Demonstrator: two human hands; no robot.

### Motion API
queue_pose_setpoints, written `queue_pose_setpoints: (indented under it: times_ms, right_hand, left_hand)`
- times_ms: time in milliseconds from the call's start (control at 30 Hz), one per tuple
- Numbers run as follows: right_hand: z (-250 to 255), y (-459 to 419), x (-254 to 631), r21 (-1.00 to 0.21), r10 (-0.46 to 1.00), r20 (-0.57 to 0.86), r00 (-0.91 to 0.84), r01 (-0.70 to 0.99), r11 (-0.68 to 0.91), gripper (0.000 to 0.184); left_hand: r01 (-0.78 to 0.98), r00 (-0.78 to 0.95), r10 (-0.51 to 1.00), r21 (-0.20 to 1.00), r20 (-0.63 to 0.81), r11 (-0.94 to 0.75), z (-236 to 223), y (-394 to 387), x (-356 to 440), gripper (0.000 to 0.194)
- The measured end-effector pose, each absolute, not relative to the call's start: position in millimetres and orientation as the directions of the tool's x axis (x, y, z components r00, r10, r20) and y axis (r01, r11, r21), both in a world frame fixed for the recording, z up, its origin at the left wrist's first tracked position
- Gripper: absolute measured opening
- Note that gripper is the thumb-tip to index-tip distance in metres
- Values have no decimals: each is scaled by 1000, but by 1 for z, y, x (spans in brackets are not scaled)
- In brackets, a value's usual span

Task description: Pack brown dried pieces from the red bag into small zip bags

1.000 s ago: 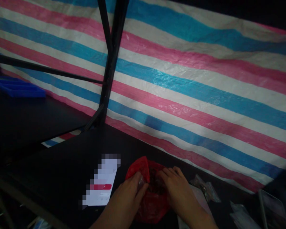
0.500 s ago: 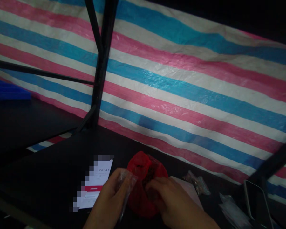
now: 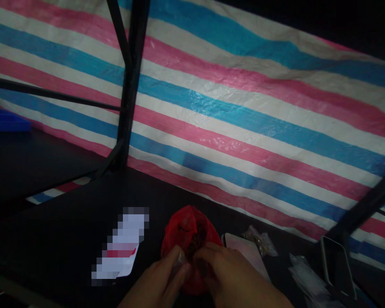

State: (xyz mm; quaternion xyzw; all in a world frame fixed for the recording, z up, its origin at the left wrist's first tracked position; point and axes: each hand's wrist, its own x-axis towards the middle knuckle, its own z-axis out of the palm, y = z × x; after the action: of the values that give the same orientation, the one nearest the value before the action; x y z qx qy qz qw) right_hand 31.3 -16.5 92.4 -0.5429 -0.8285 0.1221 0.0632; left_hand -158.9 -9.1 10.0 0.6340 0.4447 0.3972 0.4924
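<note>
A red plastic bag [image 3: 186, 226] lies on the black tabletop [image 3: 67, 205], with dark contents [image 3: 196, 242] showing at its open mouth. My left hand [image 3: 158, 282] pinches a small clear plastic bag [image 3: 181, 264] against the red bag's near side. My right hand [image 3: 221, 269] sits just beside it, its fingers closed at the red bag's mouth over the dark contents. What those fingers grip is partly hidden.
A pixelated white paper [image 3: 120, 246] lies left of my hands. To the right are a pale pink flat sheet [image 3: 245, 250], a small clear packet [image 3: 259, 241], loose clear plastic [image 3: 308, 278] and a phone [image 3: 336, 265]. A blue tray [image 3: 3, 122], black metal frame [image 3: 130, 85] and striped tarpaulin [image 3: 244, 107] stand beyond.
My left hand has moved right, bringing the small clear bag from beside the paper to the red bag. Both hands now sit closer together at the bag's mouth.
</note>
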Motion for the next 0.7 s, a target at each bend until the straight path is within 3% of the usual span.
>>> queue_pose_setpoints:
  times_ms: [200,300,500,700]
  right_hand:
    - [104,-9,31,37,968,-124,-219,974,225,45]
    - [107,-2,27,83,973,-122,-197,975,208,47]
    - [90,23,23,-36,956,-66,-285,958,283,56]
    - [66,31,29,-328,930,-28,-366,882,337,63]
  left_hand:
    - [99,176,981,990,85,-104,6,-3,-156,25]
    - [86,123,988,991,90,-101,-3,0,-151,32]
    - [-94,-49,998,995,27,-31,-6,5,-142,57]
    - [-411,-131,975,905,-177,109,-5,1,-132,63]
